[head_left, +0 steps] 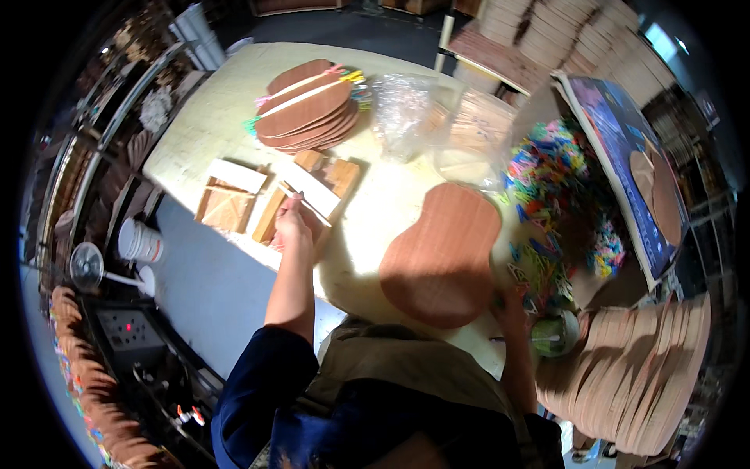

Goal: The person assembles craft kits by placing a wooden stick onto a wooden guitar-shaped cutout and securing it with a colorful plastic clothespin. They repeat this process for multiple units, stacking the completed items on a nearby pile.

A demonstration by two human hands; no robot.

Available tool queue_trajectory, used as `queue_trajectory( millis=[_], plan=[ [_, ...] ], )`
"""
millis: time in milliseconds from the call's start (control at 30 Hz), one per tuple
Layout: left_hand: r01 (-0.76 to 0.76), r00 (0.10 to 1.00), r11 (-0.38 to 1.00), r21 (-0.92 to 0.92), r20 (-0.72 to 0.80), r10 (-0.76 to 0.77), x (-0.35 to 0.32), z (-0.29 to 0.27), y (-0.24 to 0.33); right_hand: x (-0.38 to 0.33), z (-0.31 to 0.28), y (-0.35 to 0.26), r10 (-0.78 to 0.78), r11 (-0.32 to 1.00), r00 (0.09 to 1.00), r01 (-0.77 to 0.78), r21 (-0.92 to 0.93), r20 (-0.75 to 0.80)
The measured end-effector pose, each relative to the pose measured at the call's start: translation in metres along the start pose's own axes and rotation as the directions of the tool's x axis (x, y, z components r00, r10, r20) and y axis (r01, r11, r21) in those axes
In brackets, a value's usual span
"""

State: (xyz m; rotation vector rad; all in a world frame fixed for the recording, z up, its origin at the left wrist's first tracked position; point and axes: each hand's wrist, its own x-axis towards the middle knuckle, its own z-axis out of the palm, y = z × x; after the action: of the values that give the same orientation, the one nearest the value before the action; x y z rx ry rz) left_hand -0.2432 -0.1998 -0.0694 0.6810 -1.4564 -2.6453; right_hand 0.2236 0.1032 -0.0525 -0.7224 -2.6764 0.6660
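Note:
A brown guitar-shaped wooden board [442, 254] lies flat on the pale worktable [234, 94] in front of me. My left hand [293, 223] reaches out to the left and pinches a thin pale wooden strip [311, 205] above several small wooden blocks [269, 215]. My right hand [508, 301] rests at the board's lower right edge, beside scattered coloured clips [539, 270]; whether it holds anything is hidden.
A stack of guitar-shaped boards clamped with coloured clips [308, 105] lies at the back. Clear plastic bags [402, 109] and a heap of coloured clips [555, 172] sit to the right. A tall pile of wooden boards [633, 375] stands at lower right, a green pot [556, 332] beside it.

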Motion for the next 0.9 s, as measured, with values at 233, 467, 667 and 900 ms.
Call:
queue_trajectory(
  millis=[233,467,667,900],
  plan=[
    [-0.853,0.394,0.454,0.257,0.888,0.237,-0.192,0.075,-0.007,0.037,-0.012,-0.013,0.552,0.749,0.832,-0.466,0.471,-0.055],
    [-0.857,-0.126,0.491,-0.153,0.988,0.087,-0.249,0.101,-0.080,0.059,0.032,0.013,0.711,-0.099,0.675,-0.179,0.979,0.196],
    [-0.849,-0.119,0.517,-0.109,0.993,0.014,-0.250,0.100,-0.096,0.067,0.040,-0.006,0.554,-0.360,0.778,-0.097,0.928,0.297],
    [-0.833,-0.110,0.544,-0.104,0.994,0.021,-0.246,0.098,-0.104,0.064,0.040,-0.005,0.635,-0.033,0.721,-0.335,0.942,0.278]
  ],
)
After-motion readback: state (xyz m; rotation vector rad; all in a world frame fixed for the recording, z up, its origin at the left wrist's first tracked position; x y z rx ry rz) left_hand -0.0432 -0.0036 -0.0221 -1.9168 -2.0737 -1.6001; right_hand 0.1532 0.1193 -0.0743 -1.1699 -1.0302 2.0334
